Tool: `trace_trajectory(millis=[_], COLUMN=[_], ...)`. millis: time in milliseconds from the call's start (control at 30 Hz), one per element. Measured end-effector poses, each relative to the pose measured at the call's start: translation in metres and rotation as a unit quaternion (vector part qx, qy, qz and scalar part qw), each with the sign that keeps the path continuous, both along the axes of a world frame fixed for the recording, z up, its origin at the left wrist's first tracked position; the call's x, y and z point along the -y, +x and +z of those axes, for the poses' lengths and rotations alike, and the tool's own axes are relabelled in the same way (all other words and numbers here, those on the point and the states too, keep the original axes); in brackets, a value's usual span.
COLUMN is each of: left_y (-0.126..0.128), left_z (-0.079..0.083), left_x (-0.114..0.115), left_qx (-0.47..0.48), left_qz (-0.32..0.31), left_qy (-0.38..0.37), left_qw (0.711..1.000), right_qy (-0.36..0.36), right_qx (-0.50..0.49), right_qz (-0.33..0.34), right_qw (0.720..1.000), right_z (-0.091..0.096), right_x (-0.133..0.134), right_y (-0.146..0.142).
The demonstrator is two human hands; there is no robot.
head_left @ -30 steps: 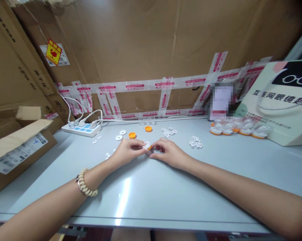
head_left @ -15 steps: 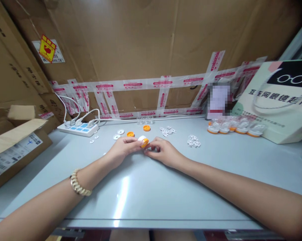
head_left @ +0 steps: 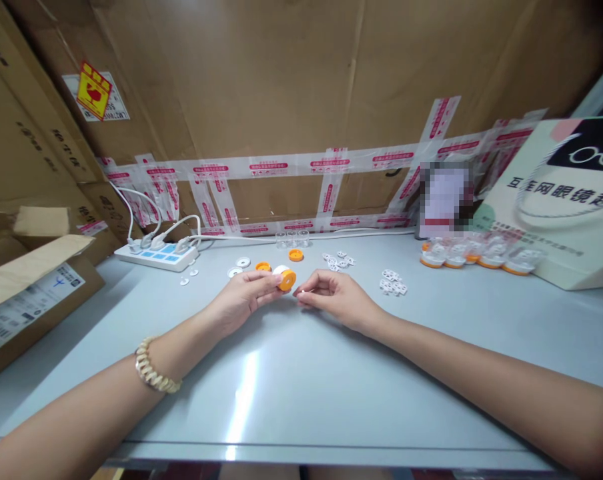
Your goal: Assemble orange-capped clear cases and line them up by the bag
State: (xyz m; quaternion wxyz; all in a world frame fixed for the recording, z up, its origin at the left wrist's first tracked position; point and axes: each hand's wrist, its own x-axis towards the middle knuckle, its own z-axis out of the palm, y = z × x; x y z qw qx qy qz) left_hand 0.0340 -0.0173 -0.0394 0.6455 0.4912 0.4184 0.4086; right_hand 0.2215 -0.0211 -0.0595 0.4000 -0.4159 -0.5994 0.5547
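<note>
My left hand (head_left: 244, 297) grips a round orange-and-white plastic piece (head_left: 287, 281) between thumb and fingers, its orange face with a small centre hole turned right. Just to the right, my right hand (head_left: 334, 297) pinches a small white part (head_left: 303, 292), too small to name, apart from the round piece. Behind my left hand lie an orange ring (head_left: 263, 267) and white discs (head_left: 243, 262). Farther back are another orange ring (head_left: 296, 255) and several clear cups (head_left: 292, 239). White cut-out plates (head_left: 338, 261) lie beyond my right hand, with more plates (head_left: 393, 283) to its right.
Orange-based clear-topped pieces (head_left: 481, 253) stand in a group at the right, by a paper bag (head_left: 546, 207) and a blurred-out upright object (head_left: 444, 200). A power strip (head_left: 156, 255) with cables and small white discs (head_left: 184, 281) are at left, near an open carton (head_left: 36, 293).
The round piece has turned, showing more of its orange face. My right hand has drawn slightly away to the right, and the small white part now shows at its fingertips.
</note>
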Motion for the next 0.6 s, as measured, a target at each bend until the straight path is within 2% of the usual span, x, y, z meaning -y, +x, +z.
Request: trace_trajectory(millis=[233, 333, 600], left_y=[0.000, 0.001, 0.002], left_z=[0.001, 0.000, -0.006], left_x=[0.000, -0.001, 0.001], left_qx=[-0.006, -0.018, -0.045], left_qz=[-0.019, -0.023, -0.028], left_qy=[0.019, 0.035, 0.079], left_qw=[1.000, 0.999, 0.995], right_qy=[-0.149, -0.146, -0.081], right_qx=[-0.114, -0.114, -0.091], right_qz=[0.003, 0.006, -0.018], right_qw=[0.982, 0.983, 0.992], right_z=[0.008, 0.010, 0.010], right_x=[0.004, 0.006, 0.009], right_y=[0.000, -0.001, -0.001])
